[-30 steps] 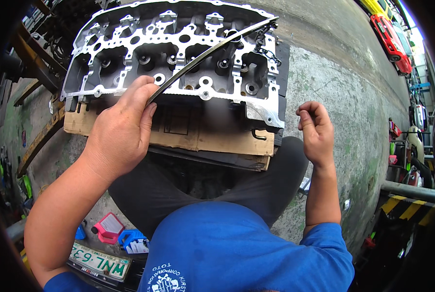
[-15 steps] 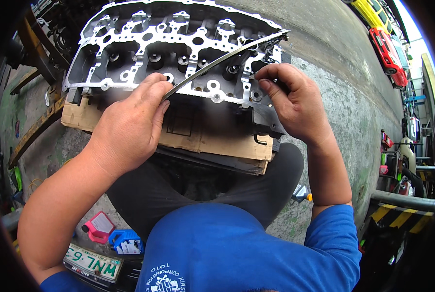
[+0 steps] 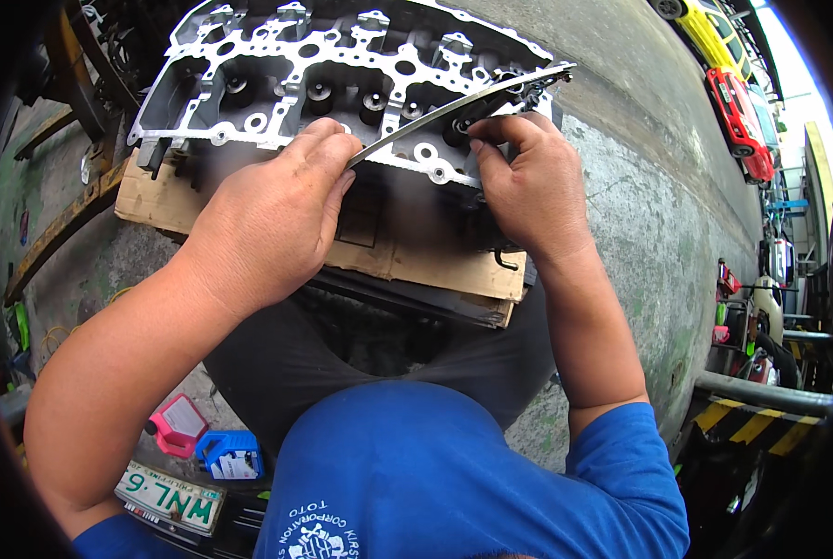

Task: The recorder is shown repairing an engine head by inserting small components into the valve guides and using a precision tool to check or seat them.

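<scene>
Over the cylinder head (image 3: 277, 88), a thin metal straightedge (image 3: 454, 107) is pinched at its near end by the left hand (image 3: 272, 219), and it's laid diagonally across the casting's top face. The right hand (image 3: 528, 191) is curled with fingertips pressed just under the strip's middle. Underneath, the head is propped on a cardboard sheet (image 3: 416, 261) on the concrete floor (image 3: 640, 233), with parked cars (image 3: 724, 84) well off to the right.

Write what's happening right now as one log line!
left hand: holds metal straightedge | right hand: fingertips at the straightedge | cylinder head: under straightedge, on cardboard
</scene>
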`<state>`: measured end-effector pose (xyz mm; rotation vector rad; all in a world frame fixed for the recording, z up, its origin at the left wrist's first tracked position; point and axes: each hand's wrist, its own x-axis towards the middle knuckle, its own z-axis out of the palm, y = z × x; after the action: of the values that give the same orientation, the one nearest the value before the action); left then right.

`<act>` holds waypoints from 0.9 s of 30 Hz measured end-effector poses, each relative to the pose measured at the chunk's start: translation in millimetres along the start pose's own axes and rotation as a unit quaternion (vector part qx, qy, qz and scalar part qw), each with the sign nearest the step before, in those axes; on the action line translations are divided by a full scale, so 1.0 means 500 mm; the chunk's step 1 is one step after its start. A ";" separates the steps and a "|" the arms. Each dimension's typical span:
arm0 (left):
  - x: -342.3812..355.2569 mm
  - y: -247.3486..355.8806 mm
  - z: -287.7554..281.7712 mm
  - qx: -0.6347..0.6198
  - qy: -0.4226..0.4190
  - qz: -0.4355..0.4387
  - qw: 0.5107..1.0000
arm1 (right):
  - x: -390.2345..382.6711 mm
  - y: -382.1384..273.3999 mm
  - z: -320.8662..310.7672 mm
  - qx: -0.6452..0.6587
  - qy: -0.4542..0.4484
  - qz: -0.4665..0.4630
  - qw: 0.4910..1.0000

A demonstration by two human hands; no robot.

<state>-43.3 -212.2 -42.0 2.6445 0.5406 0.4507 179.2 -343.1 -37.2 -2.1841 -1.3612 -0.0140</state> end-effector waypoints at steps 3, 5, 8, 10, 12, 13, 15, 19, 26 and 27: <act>0.005 0.001 -0.002 -0.007 -0.019 -0.003 1.000 | -0.001 -0.018 0.019 -0.064 0.033 0.035 0.997; 0.008 -0.003 0.000 0.005 -0.015 0.004 1.000 | 0.002 -0.034 0.031 -0.122 0.020 0.074 0.990; 0.007 -0.010 0.002 0.013 -0.007 0.016 1.000 | 0.007 -0.038 0.040 -0.159 0.025 0.091 0.983; 0.008 -0.010 0.002 0.012 -0.005 0.020 1.000 | 0.010 -0.039 0.042 -0.167 0.031 0.101 0.980; 0.008 -0.006 0.000 0.011 0.001 0.022 1.000 | 0.006 -0.036 0.042 -0.175 0.037 0.108 0.978; 0.009 -0.003 -0.002 0.011 -0.013 0.011 1.000 | 0.000 -0.028 0.042 -0.145 0.048 0.092 0.984; 0.010 -0.001 -0.004 0.011 -0.023 -0.002 1.000 | -0.008 -0.012 0.036 -0.114 0.057 0.071 0.989; 0.009 -0.002 -0.006 0.008 -0.028 0.000 1.000 | -0.015 0.013 0.007 0.162 0.117 0.123 0.972; 0.015 -0.002 -0.018 0.000 -0.030 -0.002 1.000 | -0.021 0.032 -0.003 0.266 0.115 0.128 0.948; 0.015 -0.003 -0.016 0.002 -0.028 -0.001 1.000 | -0.021 0.035 -0.002 0.268 0.116 0.126 0.948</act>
<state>-40.2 -205.4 -34.0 2.6522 0.5277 0.3741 189.0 -357.8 -47.5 -1.8055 -0.8261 0.1701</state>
